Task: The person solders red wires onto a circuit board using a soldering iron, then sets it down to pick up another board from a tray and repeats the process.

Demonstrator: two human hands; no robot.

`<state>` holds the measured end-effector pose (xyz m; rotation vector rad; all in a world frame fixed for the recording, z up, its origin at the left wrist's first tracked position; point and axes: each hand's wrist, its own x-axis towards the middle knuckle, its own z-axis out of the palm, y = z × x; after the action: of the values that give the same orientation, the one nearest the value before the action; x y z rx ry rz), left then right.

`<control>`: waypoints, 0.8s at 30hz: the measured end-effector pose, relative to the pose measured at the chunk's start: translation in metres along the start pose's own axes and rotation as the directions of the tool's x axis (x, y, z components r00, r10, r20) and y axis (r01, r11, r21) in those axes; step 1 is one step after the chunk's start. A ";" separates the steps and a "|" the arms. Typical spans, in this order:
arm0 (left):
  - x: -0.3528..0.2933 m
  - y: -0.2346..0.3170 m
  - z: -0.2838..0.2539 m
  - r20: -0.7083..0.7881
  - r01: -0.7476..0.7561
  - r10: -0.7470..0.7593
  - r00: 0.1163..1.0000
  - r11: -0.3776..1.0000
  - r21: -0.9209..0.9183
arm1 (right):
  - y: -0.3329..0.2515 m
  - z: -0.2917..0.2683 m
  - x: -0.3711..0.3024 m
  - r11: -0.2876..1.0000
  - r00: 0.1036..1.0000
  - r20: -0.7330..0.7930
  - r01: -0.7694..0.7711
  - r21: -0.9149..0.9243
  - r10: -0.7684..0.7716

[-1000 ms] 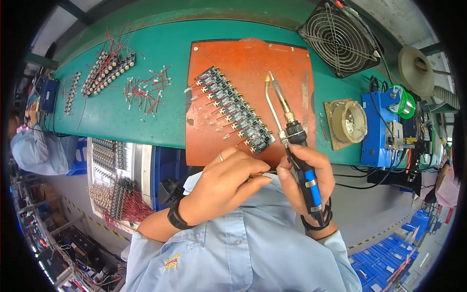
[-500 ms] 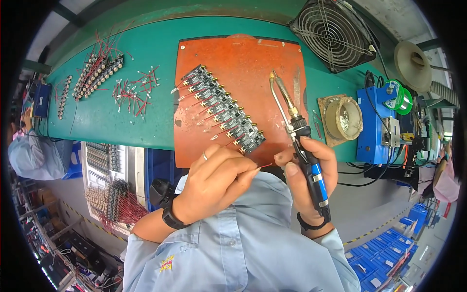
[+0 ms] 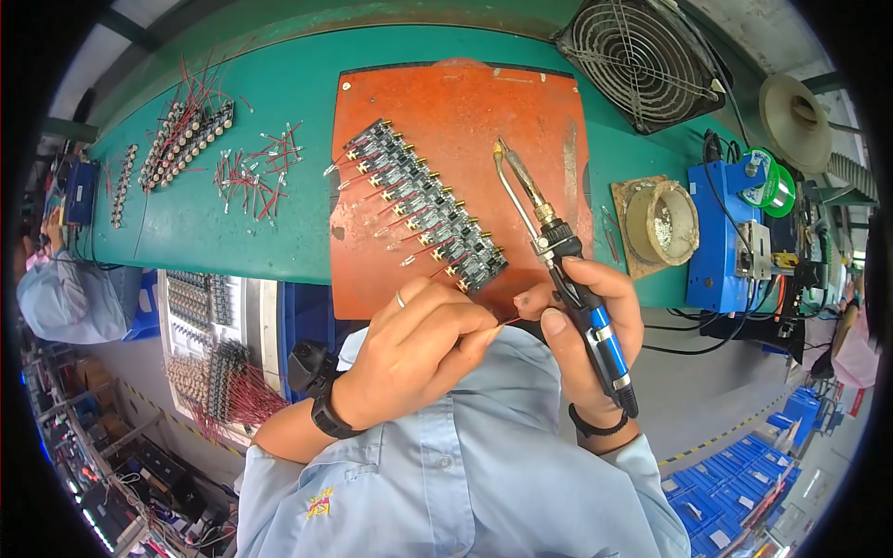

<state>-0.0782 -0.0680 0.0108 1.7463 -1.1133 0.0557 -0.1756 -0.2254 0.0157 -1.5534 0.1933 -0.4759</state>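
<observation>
Pinches a thin red wire (image 3: 510, 322) between thumb and forefinger of the left hand (image 3: 416, 342), fingertips pressed together, just off the near edge of the orange mat (image 3: 521, 102). Points the wire's free end toward a fingertip of the right hand (image 3: 575, 372); cannot tell about contact there. Grips a soldering iron (image 3: 609, 353) in that right hand, thumb and fingers closed around the black-and-blue handle, by the mat's near right corner. Aims the metal tip up over the mat, with a thin feed tube (image 3: 517, 200) alongside. Wears a black wristband (image 3: 327, 409) on the left wrist.

On the mat, left of the iron, a slanting row of small black circuit boards (image 3: 423, 206), with brass-coloured posts along the right side and red-leaded parts along the left. Under the mat, a green bench top (image 3: 288, 251). Left of the mat, a scatter of red-leaded pieces (image 3: 260, 172); farther left, a pile of board strips (image 3: 186, 139) with round cream parts and red wires. Nearer than the mat and to its left, a white tray (image 3: 270, 321) of boards. Right of the mat, a round pot (image 3: 636, 223), then a blue soldering station (image 3: 712, 242) and a green spool (image 3: 777, 191). Beyond the mat's far right corner, a black fan (image 3: 637, 60). Well left of the mat, a co-worker (image 3: 60, 298) in light blue.
</observation>
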 end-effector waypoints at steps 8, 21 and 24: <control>0.008 0.001 -0.015 0.039 0.060 -0.069 0.997 0.979 0.197 | 0.000 -0.015 -0.002 0.987 0.990 -0.124 -0.054 0.153 0.074; 0.016 -0.010 -0.009 0.022 0.165 -0.181 0.983 0.933 0.321 | -0.009 -0.063 -0.012 0.960 0.981 -0.004 0.187 -0.207 -0.191; 0.015 -0.011 -0.008 0.023 0.171 -0.188 0.982 0.933 0.316 | -0.013 -0.064 -0.012 0.952 0.982 0.071 0.186 -0.243 -0.173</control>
<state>-0.0583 -0.0710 0.0150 2.1394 -1.0179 0.0779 -0.2147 -0.2787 0.0247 -1.8371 0.0755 -0.5727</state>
